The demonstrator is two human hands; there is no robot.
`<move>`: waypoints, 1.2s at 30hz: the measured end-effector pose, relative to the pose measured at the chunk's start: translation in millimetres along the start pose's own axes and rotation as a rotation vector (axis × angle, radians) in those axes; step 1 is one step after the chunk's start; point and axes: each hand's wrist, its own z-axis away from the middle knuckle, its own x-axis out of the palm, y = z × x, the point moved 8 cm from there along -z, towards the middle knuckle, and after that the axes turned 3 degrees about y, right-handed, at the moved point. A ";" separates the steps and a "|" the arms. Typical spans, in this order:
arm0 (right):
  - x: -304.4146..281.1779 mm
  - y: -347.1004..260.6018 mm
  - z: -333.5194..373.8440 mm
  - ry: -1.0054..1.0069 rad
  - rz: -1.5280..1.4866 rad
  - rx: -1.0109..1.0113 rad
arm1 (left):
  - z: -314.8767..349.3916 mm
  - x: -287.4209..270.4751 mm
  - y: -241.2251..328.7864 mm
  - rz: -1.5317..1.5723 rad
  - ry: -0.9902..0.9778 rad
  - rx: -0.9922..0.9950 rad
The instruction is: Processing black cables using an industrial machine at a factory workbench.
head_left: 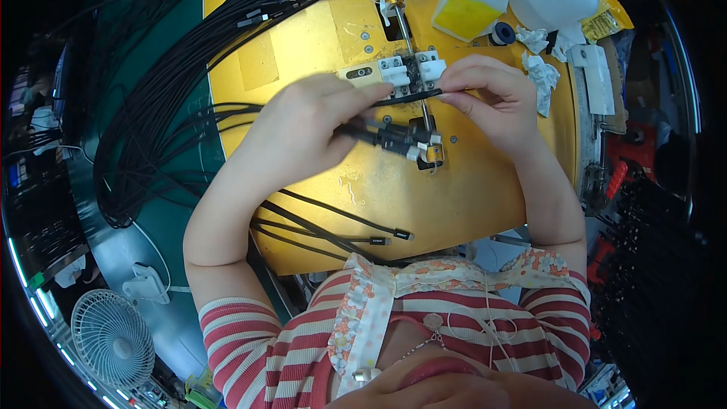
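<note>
As I look down through the head camera, I see the right hand [488, 98] pinching the end of a black cable [413, 98] between thumb and fingers. The left hand [310, 117] is closed around a bunch of connectors [390, 138], blurred, its fingertips at that cable. I find the cable just below the white blocks [394, 72] on the gold desk [469, 189]. Farther out, I see a thick cable bundle [125, 144], a metal-lidded bottle [469, 4] and a fan [113, 337].
</note>
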 end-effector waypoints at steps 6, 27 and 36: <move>3.9 16.5 -2.3 0.046 0.253 0.040 | -0.8 20.6 -3.1 -0.193 0.038 0.023; 17.1 -5.8 2.6 -0.144 0.504 -0.185 | -4.5 31.6 -14.8 -0.331 0.125 0.143; 14.7 -15.3 6.6 -0.166 0.294 -0.225 | -2.1 29.3 -14.7 -0.363 0.122 0.124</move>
